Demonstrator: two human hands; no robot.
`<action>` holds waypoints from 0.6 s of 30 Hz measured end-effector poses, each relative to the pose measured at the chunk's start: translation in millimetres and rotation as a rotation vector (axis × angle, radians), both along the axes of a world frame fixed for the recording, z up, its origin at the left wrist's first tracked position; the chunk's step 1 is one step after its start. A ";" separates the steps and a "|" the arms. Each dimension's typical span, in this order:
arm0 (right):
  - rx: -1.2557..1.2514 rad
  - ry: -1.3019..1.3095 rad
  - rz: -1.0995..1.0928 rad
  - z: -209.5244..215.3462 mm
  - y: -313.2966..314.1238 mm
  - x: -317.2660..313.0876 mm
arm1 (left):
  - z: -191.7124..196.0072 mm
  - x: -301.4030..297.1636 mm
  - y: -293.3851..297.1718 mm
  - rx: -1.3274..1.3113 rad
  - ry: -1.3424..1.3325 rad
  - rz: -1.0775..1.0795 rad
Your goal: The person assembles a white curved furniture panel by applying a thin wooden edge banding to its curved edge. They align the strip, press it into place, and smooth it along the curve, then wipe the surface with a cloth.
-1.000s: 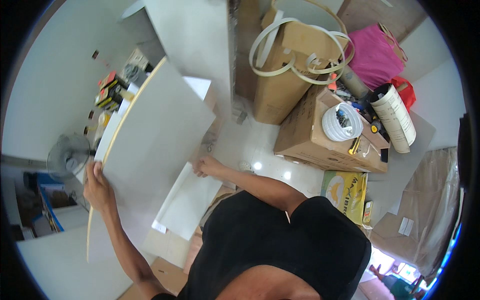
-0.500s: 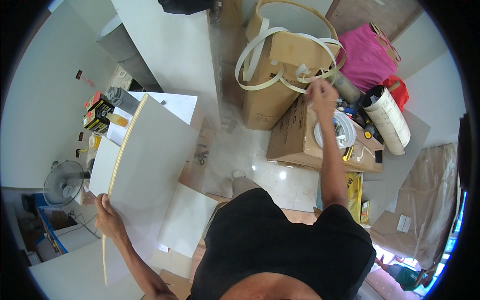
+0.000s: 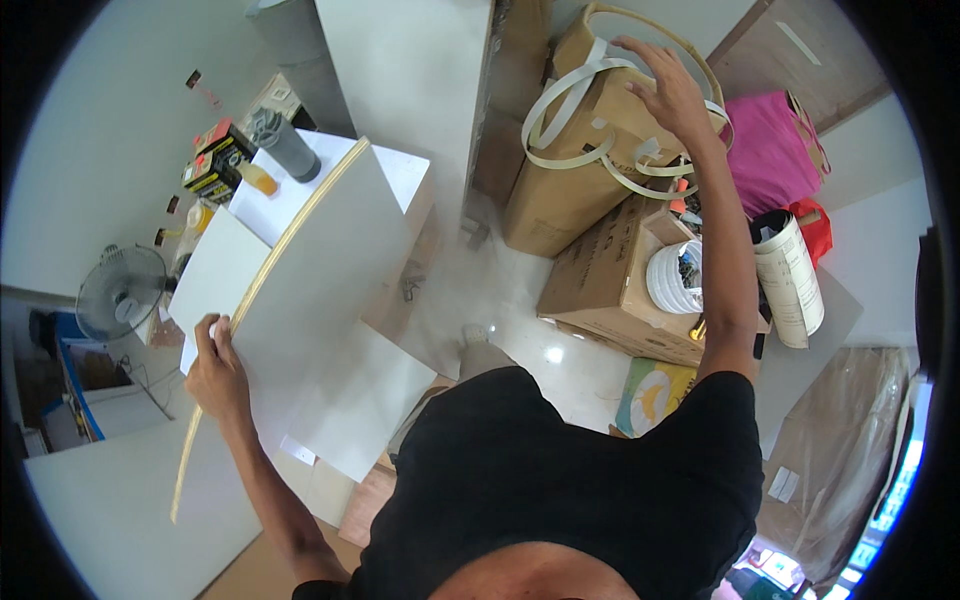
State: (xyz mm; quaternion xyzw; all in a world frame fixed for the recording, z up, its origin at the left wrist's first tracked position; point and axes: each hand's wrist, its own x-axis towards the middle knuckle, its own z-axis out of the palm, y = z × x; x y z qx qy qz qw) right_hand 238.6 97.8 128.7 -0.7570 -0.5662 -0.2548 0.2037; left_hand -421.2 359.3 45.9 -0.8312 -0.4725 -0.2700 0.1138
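Observation:
My left hand (image 3: 218, 375) grips the raw wooden edge of a large white board (image 3: 325, 265), which stands tilted on my left. Its fingers curl over the edge. My right hand (image 3: 672, 90) reaches far forward, fingers spread, with nothing seen in it. Just beneath it are loose loops of white strip (image 3: 552, 162), looking like edge banding, draped over a tall open cardboard container (image 3: 545, 210). Whether the fingertips touch the strip I cannot tell.
Right of centre a brown carton (image 3: 590, 265) carries a white tub (image 3: 660, 280) of small items. Beyond are a pink bag (image 3: 770, 150) and a rolled sheet (image 3: 790, 290). On the left, a grey bottle (image 3: 288, 148) stands on a white surface near a fan (image 3: 122, 300).
My right hand has moved forward, up over the strip loops, and its fingers have spread. My left hand stays on the board's edge. The whole view has shifted.

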 end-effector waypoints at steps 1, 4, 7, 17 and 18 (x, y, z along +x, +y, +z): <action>-0.062 -0.085 0.035 -0.7 9.2 7.3 | 0.5 1.5 -1.4 -0.021 -0.044 0.007; -0.219 -0.162 0.082 -4.2 28.1 36.7 | 4.0 4.5 -10.3 -0.114 -0.189 0.047; -0.445 -0.033 -0.008 3.9 39.1 65.4 | 8.4 3.6 -13.2 -0.219 -0.413 0.033; -0.484 -0.011 -0.020 12.2 46.3 48.0 | 8.7 -10.8 -7.5 -0.490 -0.789 -0.084; -0.453 -0.060 0.020 10.4 42.6 48.7 | 9.1 -11.2 -7.7 -0.510 -0.786 -0.096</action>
